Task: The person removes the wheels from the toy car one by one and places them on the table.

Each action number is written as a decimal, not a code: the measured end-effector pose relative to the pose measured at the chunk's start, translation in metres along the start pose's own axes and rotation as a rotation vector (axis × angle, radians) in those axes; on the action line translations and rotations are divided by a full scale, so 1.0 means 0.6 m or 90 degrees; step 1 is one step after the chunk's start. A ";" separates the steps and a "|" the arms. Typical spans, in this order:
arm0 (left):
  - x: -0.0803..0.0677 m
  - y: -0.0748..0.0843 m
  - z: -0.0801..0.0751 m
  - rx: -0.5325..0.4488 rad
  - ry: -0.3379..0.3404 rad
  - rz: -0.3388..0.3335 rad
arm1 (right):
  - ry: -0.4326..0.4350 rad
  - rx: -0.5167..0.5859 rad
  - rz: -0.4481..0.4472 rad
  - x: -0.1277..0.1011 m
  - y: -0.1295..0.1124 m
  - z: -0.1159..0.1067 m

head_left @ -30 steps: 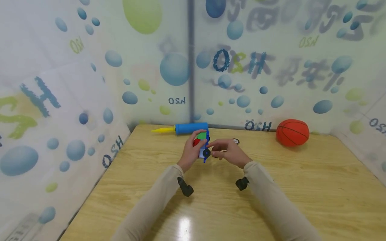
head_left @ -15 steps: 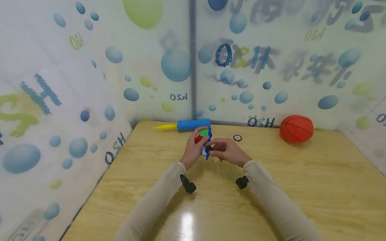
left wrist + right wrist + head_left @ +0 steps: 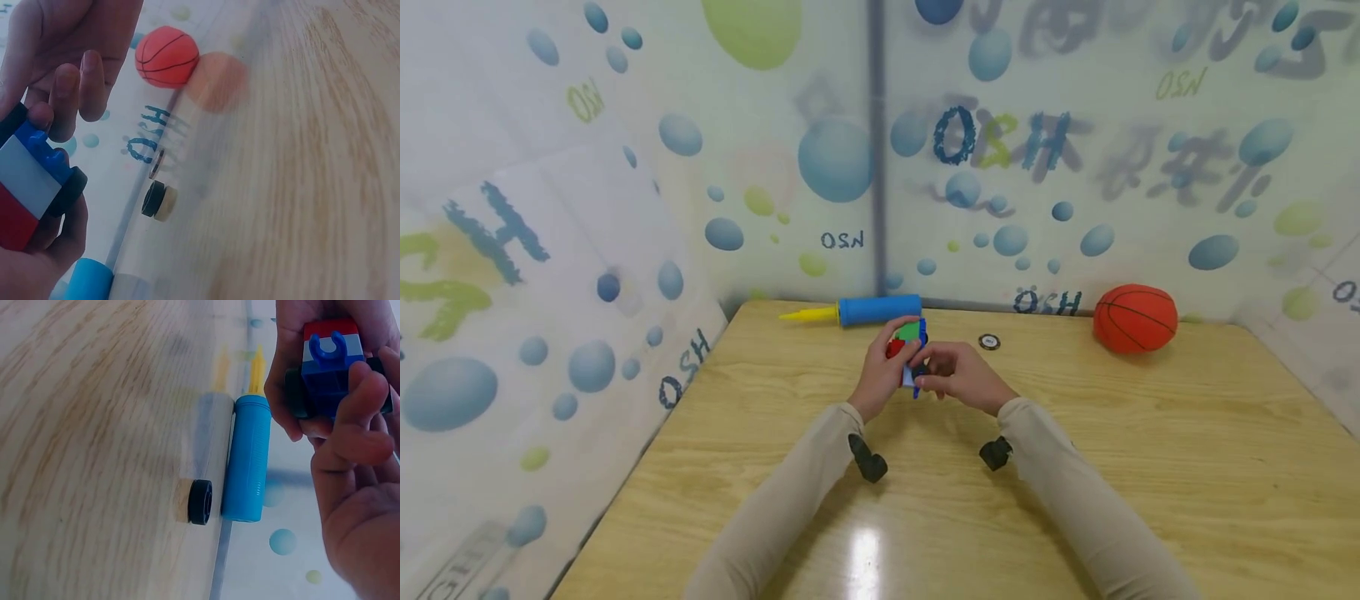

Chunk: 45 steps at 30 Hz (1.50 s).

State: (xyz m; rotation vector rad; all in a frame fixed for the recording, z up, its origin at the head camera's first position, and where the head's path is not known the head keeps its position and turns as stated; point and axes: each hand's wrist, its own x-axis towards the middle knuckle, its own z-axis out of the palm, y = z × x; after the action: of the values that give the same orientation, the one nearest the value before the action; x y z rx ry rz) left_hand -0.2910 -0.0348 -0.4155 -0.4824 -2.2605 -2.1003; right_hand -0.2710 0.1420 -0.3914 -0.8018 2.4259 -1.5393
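My left hand (image 3: pixel 875 379) grips a small building-block toy car (image 3: pixel 909 332) of red, green, white and blue pieces, raised over the table. Blue parts of the car (image 3: pixel 326 381) face the right wrist camera, with a black wheel on either side. One black wheel (image 3: pixel 70 189) shows plainly in the left wrist view. At the other black wheel (image 3: pixel 14 121), the thumb and fingers of my right hand (image 3: pixel 968 379) pinch the rim against the car's side. A loose black wheel (image 3: pixel 200 502) stands apart on the table; in the head view it is hidden.
Toward the back wall lies a blue hand pump (image 3: pixel 880 310) with a yellow nozzle. Right of the hands is a round black-and-white chip (image 3: pixel 989 342). A red toy basketball (image 3: pixel 1135 319) rests at the table's back right. Printed sheets wall in the wooden table (image 3: pixel 1150 442).
My right hand has come left onto the car's near wheel, covering most of it. The left hand keeps its grip. The view has shifted slightly, and the chip shows fully now.
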 end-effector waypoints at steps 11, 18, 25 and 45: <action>-0.004 0.003 0.004 0.011 -0.013 -0.015 | 0.019 0.028 0.002 0.001 0.002 0.004; -0.001 0.001 0.001 0.045 -0.008 -0.051 | 0.034 -0.003 -0.035 0.000 0.002 0.008; -0.002 0.010 -0.016 0.050 0.006 -0.067 | 0.033 0.070 0.005 -0.003 0.004 -0.007; 0.000 0.013 -0.036 -0.072 -0.016 -0.093 | 0.034 -0.088 0.124 -0.004 0.064 -0.079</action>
State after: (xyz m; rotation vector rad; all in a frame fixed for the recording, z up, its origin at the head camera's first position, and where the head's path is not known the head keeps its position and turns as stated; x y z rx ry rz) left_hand -0.2931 -0.0555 -0.4057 -0.3588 -2.2648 -2.3142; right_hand -0.3017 0.1932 -0.4037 -0.5320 2.5831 -1.3521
